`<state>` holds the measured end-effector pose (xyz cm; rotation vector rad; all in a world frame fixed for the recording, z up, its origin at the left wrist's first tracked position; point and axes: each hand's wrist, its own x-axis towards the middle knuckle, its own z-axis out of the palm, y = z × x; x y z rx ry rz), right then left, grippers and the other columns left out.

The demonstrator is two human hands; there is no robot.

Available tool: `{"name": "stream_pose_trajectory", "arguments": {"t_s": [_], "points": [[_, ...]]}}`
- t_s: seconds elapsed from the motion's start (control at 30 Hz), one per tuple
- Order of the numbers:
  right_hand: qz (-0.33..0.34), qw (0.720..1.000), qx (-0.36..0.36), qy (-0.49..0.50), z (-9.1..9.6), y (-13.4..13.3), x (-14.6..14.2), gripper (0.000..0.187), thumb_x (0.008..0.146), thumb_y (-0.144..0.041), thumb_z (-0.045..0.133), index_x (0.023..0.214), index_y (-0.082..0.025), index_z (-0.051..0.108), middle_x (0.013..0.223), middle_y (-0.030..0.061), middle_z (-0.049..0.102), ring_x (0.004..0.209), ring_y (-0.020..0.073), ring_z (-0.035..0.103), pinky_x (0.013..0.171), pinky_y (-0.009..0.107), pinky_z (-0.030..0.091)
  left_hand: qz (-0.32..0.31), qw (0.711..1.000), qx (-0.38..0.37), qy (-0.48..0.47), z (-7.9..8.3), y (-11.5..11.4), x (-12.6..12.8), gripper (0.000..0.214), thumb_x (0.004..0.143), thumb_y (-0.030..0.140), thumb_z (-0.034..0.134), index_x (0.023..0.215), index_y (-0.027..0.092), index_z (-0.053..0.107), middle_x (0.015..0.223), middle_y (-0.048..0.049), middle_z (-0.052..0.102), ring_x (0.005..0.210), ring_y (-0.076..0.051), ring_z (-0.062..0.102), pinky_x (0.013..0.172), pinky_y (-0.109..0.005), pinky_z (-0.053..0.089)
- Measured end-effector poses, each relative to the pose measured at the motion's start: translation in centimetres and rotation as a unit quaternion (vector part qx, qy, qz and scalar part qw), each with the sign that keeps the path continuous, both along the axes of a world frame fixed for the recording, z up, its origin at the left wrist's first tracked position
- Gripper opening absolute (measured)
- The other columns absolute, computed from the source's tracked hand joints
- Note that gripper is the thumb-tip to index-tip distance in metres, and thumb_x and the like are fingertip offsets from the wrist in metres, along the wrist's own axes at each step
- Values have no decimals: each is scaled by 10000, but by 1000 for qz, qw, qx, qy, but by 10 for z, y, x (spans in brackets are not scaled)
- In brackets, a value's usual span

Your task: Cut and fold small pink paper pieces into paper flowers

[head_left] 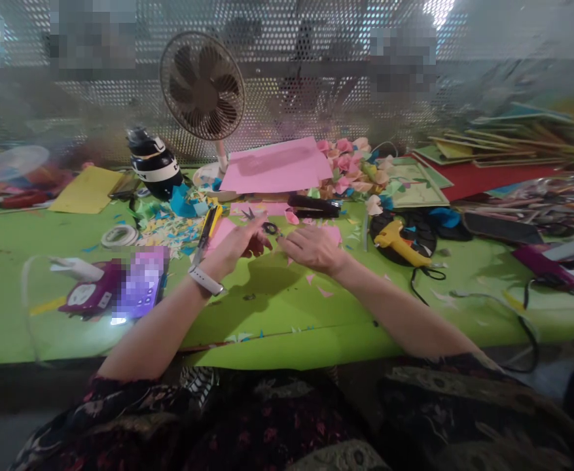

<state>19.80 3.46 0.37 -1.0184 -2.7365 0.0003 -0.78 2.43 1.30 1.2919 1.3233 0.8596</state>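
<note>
My left hand (240,245), with a white watch band (205,280) on the wrist, hovers over the green table (277,307), its fingers curled around something small and dark pink that I cannot make out. My right hand (311,248) lies palm down just beside it, fingers stretched over pink paper scraps (333,234). Small scissors with black handles (267,226) lie on the table right beyond both sets of fingertips. A yellow and black cutter (207,230) lies left of my left hand.
A desk fan (202,85) stands at the back, with a pink sheet (277,167), paper flowers (350,163) and a black stapler (313,206) in front of it. A yellow glue gun (399,242) is at right, a phone (142,284) and tape roll (118,235) at left.
</note>
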Motion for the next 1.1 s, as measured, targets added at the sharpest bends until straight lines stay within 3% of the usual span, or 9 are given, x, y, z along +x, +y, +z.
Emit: {"name": "stream_pose_trajectory", "arguments": {"t_s": [0.17,0.37,0.5,0.57,0.77,0.97,1.1], "points": [[-5,999,-16,35,-1,1,1,363,1027,-261,360,1098,-229,714,928,101,694,910,216,587,832,388,465,-67,996,4,-61,-5,0,0,326,718,471,792,628,180,674,647,-37,664,580,-119,553,589,-274,411],[-154,975,54,149,4,5,14,308,981,-298,438,1056,-162,703,947,105,711,861,199,628,768,318,446,-41,994,77,-58,-10,3,-5,226,786,424,741,812,200,730,750,-35,704,671,-124,619,574,-235,405],[-209,971,-36,107,4,4,11,257,935,-365,521,910,-162,676,927,84,717,787,185,623,676,291,414,-21,994,83,-66,-14,6,-5,250,772,424,751,853,189,726,810,-48,729,690,-131,644,580,-232,451],[-220,970,-86,54,-1,3,3,271,899,-417,573,929,-162,663,946,98,716,771,201,621,637,293,400,-17,994,77,-70,-17,7,-4,273,762,428,761,884,186,726,834,-53,738,720,-139,662,595,-232,483],[-230,966,-115,11,-11,4,-9,231,859,-207,548,1062,-140,636,1013,147,712,808,239,646,616,307,404,1,993,60,-103,-18,8,-2,254,786,383,753,923,174,708,892,-65,741,817,-164,694,686,-276,558],[-257,950,-154,82,11,3,9,126,815,-242,624,877,-148,681,880,108,717,790,229,646,660,323,454,11,990,50,-129,-16,6,-7,269,781,358,770,944,155,697,904,-65,733,810,-151,684,701,-278,566],[-274,917,-148,250,30,1,19,205,811,-197,580,952,-133,715,888,101,722,766,204,671,687,328,515,23,988,48,-147,-21,3,-11,302,798,414,760,939,154,698,927,-71,737,851,-149,686,730,-280,563]]}}
